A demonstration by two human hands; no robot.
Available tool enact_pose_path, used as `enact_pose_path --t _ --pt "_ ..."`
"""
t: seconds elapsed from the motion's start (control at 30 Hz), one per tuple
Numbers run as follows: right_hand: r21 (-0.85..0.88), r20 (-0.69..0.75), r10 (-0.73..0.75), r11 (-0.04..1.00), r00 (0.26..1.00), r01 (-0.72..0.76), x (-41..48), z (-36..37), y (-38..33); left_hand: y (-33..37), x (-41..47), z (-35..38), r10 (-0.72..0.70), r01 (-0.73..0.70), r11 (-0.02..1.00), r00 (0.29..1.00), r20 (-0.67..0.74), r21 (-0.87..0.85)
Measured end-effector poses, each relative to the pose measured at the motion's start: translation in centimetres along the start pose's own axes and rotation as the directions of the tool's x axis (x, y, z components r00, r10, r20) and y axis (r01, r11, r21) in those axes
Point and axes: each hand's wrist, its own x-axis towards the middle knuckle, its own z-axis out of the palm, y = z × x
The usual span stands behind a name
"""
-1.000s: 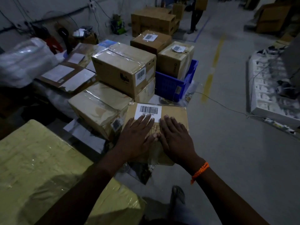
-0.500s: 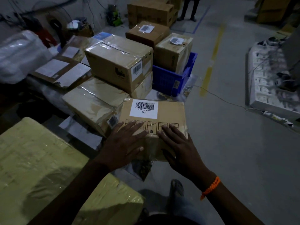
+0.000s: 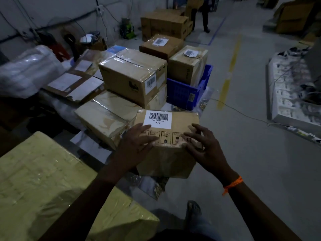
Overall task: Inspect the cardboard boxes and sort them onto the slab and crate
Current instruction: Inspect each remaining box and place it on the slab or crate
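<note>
— Box [image 3: 184, 122] with the barcode label: what is different from 1 second ago?

— Not its place. It sits on the near side of the blue crate [image 3: 182, 94], close to the crate's near corner, with a low taped box [image 3: 104, 119] just beside it on the left. The 2 hands are what move. They lay flat, side by side, on the middle of the top. Now they have drawn back to the near edge and parted.

— And the fingers?

— The left hand [image 3: 137, 145] rests on the near left corner, fingers straight and close together, gripping nothing. The right hand [image 3: 205, 148] is at the near right corner, fingers splayed and half bent. Whether the tips touch the cardboard, I cannot tell. It holds nothing either.

— What does that mean for the sorting?

— I judge the look at the top is finished. Parted hands suit either letting go or taking the 2 sides for a lift toward the crate.
</note>
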Motion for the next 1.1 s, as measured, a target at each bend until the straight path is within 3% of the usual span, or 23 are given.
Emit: enact_pose_path --t 0.1,0.2,0.27,0.37,0.63,0.77,0.87,1.03,1.1 --pt "-0.002 0.003 0.166 0.986 0.986 -0.166 1.5 -1.0 0.1 0.3 1.2 -0.3 -0.309 0.305 0.946 0.951 -0.02 -0.112" --pt "0.233 0.132 0.413 0.871 0.901 -0.433 2.9 -1.6 -0.8 1.2 2.2 -0.7 -0.52 0.515 0.811 0.852 0.062 -0.279" --pt "0.382 0.221 0.459 0.771 0.861 -0.509 3.6 -1.5 -0.9 1.5 2.7 -0.9 -0.521 0.511 0.778 0.85 0.081 -0.366" --pt "0.481 0.209 0.458 0.721 0.864 -0.499 4.1 -1.2 -0.4 1.3 2.8 -0.8 -0.503 0.472 0.752 0.862 0.062 -0.46" --pt "0.51 0.018 0.395 0.786 0.918 -0.349 1.2 -0.8 2.0 0.7 1.1 0.7 -0.436 0.378 0.759 0.9 0.018 -0.53" --pt "0.599 -0.011 0.493 0.7 0.87 -0.389 -2.1 1.1 3.3 0.2 -1.5 2.2 -0.484 0.427 0.657 0.871 0.087 -0.621" --pt "0.698 0.076 0.594 0.541 0.801 -0.468 -5.1 2.9 4.2 -0.8 -3.9 3.3 -0.54 0.464 0.568 0.834 0.118 -0.68" --pt "0.714 0.128 0.659 0.458 0.742 -0.53 -8.7 5.4 4.9 -1.7 -9.4 5.2 -0.627 0.529 0.426 0.758 0.183 -0.734" --pt "0.736 0.18 0.702 0.37 0.69 -0.568 -9.0 5.8 5.3 -1.5 -11.0 6.0 -0.659 0.557 0.325 0.713 0.239 -0.764"
